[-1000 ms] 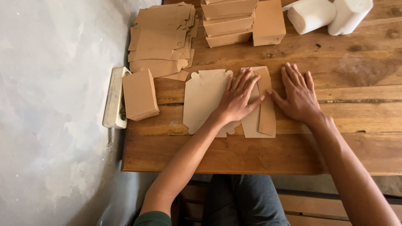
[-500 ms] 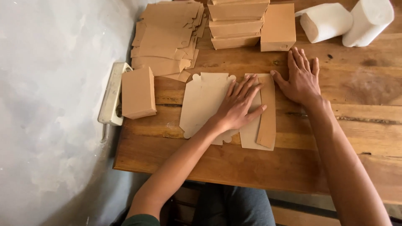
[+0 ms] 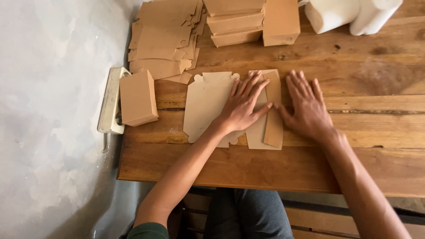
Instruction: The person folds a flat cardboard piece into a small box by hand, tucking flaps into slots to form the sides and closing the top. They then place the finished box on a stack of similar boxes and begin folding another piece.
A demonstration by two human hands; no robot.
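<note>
A flat brown cardboard box blank (image 3: pixel 206 104) lies on the wooden table (image 3: pixel 274 168) in front of me. My left hand (image 3: pixel 243 106) presses flat on its middle, fingers spread. The blank's right flap (image 3: pixel 274 119) is folded over inward. My right hand (image 3: pixel 307 106) lies flat beside that flap, its thumb touching the flap's edge, the fingers resting on bare wood.
A folded brown box (image 3: pixel 138 97) stands at the table's left edge, over a white power strip (image 3: pixel 110 102). A pile of flat blanks (image 3: pixel 164 40) lies at the back left, stacked finished boxes (image 3: pixel 248 20) behind, two white rolls (image 3: pixel 349 13) at the back right.
The view has shifted a little. Both hands stay pressed flat; my right hand has drawn in closer to the folded flap, and my left hand has hardly moved.
</note>
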